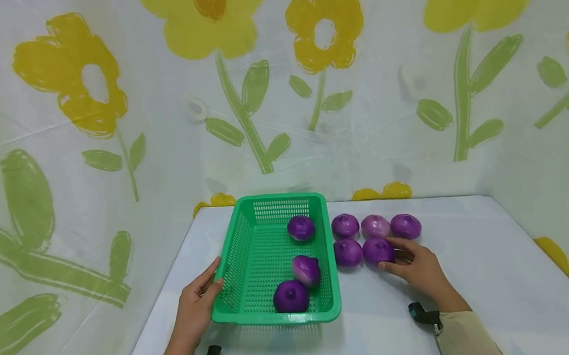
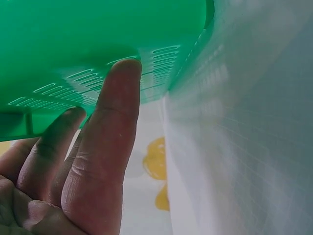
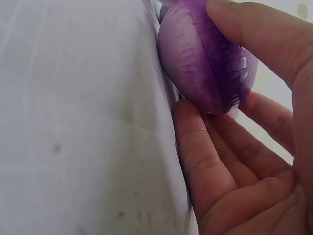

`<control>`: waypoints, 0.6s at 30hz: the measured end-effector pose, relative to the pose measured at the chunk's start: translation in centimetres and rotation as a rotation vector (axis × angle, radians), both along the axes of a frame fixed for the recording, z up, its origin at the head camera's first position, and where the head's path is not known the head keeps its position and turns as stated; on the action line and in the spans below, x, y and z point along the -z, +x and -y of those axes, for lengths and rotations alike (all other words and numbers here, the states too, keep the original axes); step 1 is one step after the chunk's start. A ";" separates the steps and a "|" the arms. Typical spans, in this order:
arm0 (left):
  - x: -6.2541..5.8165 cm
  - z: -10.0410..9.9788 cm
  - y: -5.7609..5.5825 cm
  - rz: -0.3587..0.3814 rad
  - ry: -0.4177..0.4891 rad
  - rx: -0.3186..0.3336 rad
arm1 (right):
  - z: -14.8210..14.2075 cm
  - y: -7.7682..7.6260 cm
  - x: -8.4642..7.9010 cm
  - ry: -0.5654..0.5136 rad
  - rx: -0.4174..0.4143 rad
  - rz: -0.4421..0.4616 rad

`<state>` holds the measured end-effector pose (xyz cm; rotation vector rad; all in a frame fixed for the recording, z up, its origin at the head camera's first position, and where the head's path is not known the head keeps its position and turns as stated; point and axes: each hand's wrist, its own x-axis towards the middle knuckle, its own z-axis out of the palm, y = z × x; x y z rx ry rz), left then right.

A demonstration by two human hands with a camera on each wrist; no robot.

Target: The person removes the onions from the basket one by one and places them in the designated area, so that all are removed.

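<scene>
A green plastic basket with slotted walls stands on the table, and three purple onions lie along its right side. My left hand holds the basket's left edge, thumb at the rim and fingers against the outer wall. In the left wrist view, those fingers reach up to the green plastic. Right of the basket, my right hand grips a purple onion between thumb and fingers. The right wrist view shows this onion close up, with fingertips low on its side near the tabletop.
Several more onions sit beside the held one, most in a row behind it and one between it and the basket. The white table extends to the right. A flower-print cloth hangs behind and along both sides.
</scene>
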<state>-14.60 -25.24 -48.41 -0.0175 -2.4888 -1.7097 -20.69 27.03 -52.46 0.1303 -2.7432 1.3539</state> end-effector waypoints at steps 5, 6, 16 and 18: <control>-0.2 0.1 0.2 0.006 0.004 -0.003 | 0.2 -0.2 -0.1 -0.008 -0.003 0.002; -0.1 0.2 0.3 0.007 0.005 -0.004 | 0.3 -0.3 -0.2 -0.009 -0.008 0.000; 0.1 0.2 0.3 0.014 0.020 0.001 | 0.1 -0.2 -0.1 0.014 0.001 0.007; 0.1 0.2 0.1 0.009 0.014 0.012 | 0.1 -0.1 -0.1 0.012 0.007 0.009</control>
